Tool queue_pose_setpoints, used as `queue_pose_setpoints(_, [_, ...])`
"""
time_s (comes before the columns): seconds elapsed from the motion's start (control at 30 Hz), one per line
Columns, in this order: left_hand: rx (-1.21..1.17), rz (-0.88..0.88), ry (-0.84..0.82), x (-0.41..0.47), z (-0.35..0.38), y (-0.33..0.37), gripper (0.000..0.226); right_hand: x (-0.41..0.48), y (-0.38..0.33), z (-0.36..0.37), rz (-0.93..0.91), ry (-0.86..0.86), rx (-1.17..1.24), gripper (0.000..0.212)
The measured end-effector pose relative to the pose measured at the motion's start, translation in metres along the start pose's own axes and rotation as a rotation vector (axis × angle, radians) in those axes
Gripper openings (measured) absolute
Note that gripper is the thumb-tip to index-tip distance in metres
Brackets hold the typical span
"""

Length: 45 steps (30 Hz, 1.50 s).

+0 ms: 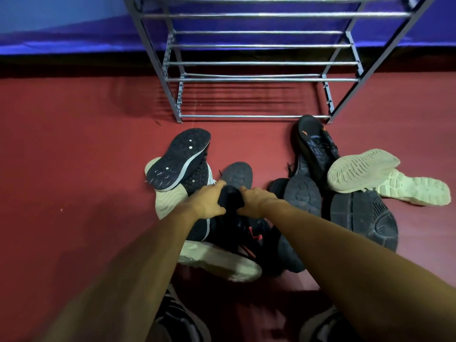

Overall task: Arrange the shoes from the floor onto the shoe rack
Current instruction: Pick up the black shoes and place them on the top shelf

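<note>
The left hand (206, 204) and right hand (256, 201) grip a black shoe (230, 196); the orange-trimmed shoe (317, 148) reads "ZE…".

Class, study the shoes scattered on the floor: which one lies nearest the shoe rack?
The black shoe with orange marks: its toe almost reaches the bottom front bar of the shoe rack, and no other comes as close.

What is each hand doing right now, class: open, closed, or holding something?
Left hand: grips the black sports shoe in the middle of the pile.
Right hand: grips the same shoe from the other side.
</note>
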<state>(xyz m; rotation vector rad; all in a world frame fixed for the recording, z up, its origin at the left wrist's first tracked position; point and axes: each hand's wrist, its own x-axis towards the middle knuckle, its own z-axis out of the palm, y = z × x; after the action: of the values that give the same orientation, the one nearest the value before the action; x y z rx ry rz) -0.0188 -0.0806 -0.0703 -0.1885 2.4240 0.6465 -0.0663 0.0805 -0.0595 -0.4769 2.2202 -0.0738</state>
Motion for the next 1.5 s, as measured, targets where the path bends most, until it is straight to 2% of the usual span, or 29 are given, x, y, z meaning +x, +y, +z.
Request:
queue_pose_setpoints(0.1, [-0.007,-0.001,0.064,0.004,0.0,0.006,0.035,0.001,0.0,0.001,-0.046,0.035,-0.006,0.064])
queue_pose_setpoints(0.2, [-0.025,-0.023,0.103,0.006,-0.005,0.015,0.019,0.001,-0.002,-0.006,-0.073,0.087,-0.038,0.053])
queue_pose_setpoints(0.27, [-0.052,-0.023,0.1,0.005,-0.009,0.02,0.018,-0.002,-0.003,-0.011,-0.059,0.113,-0.034,0.048])
queue_pose_setpoints(0.6, [-0.005,0.037,0.024,-0.025,-0.053,0.066,0.011,-0.044,0.006,-0.048,-0.072,0.151,0.052,0.048])
queue_pose_setpoints(0.83, [0.117,0.116,0.154,-0.058,-0.117,0.113,0.012,-0.083,-0.003,-0.11,-0.075,0.317,0.093,0.043])
queue_pose_setpoints(1.0, [0.062,0.082,0.317,-0.08,-0.166,0.143,0.013,-0.117,-0.006,-0.16,-0.147,0.514,0.149,0.045])
queue_pose_setpoints(1.17, [-0.188,0.101,0.429,-0.103,-0.209,0.168,0.019,-0.153,-0.012,-0.205,-0.2,0.686,0.139,0.042])
queue_pose_setpoints(1.3, [-0.524,0.143,0.533,-0.124,-0.234,0.182,0.019,-0.175,-0.012,-0.232,-0.211,0.845,0.151,0.043])
queue_pose_setpoints(1.4, [-0.708,0.198,0.561,-0.13,-0.241,0.18,0.011,-0.187,-0.009,-0.239,-0.242,0.951,0.192,0.042])
queue_pose_setpoints(1.5, [-1.089,0.151,0.596,-0.137,-0.243,0.178,0.019,-0.197,-0.008,-0.243,-0.244,1.016,0.134,0.04])
